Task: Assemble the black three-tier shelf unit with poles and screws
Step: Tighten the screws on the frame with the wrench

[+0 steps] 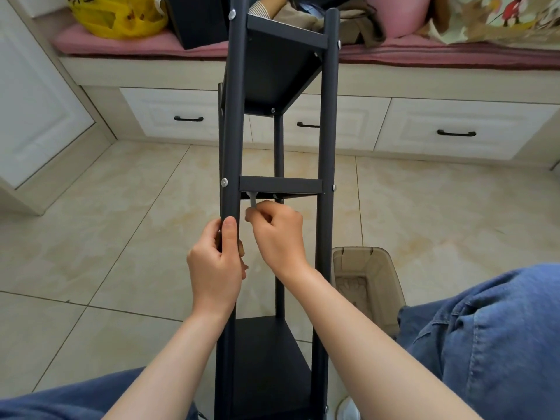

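The black shelf unit lies tilted away from me between my knees, its three tiers joined by black poles with silver screw heads showing. My left hand is wrapped around the near left pole just below the middle tier. My right hand pinches a small silver hex key whose tip points up under the middle shelf near its left corner. A screw sits under that shelf beside the key. The lowest tier is close to my lap.
A translucent brown plastic bin stands on the tiled floor right of the unit. White drawers with black handles run along the back under a pink-cushioned bench holding a yellow bag and other items. My jeans-clad legs frame the bottom corners.
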The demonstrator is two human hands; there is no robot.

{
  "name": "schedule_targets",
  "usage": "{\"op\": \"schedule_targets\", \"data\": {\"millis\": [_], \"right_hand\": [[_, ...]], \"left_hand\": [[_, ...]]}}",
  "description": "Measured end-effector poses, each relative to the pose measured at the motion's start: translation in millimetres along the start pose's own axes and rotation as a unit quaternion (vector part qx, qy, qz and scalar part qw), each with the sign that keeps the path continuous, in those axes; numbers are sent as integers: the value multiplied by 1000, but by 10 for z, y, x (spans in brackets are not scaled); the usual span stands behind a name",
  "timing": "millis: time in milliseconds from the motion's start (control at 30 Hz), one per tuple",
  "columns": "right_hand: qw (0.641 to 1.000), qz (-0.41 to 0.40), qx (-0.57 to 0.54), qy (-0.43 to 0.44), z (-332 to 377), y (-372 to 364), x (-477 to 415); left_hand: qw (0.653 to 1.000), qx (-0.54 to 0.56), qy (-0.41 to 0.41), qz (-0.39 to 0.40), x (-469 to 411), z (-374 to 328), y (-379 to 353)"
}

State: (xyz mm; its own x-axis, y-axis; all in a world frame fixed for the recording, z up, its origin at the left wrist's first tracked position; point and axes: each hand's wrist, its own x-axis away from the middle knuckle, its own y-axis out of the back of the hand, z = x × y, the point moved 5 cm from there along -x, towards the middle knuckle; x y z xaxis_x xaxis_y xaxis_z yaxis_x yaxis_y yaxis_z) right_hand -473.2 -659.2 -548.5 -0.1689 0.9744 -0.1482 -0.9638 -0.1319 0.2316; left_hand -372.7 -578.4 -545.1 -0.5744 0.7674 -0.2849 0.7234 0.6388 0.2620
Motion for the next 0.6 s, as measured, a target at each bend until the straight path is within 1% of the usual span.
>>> {"op": "schedule_targets", "data": {"millis": [100,367,600], "right_hand": [[1000,4,-3,3,35,44,80],[999,24,37,-2,160,44,39],[999,22,19,22,208,25,-59]], "left_hand": [[1000,1,5,2,0,12,4],[1000,1,1,6,27,11,12],[1000,1,-5,2,24,-7,16]]}}
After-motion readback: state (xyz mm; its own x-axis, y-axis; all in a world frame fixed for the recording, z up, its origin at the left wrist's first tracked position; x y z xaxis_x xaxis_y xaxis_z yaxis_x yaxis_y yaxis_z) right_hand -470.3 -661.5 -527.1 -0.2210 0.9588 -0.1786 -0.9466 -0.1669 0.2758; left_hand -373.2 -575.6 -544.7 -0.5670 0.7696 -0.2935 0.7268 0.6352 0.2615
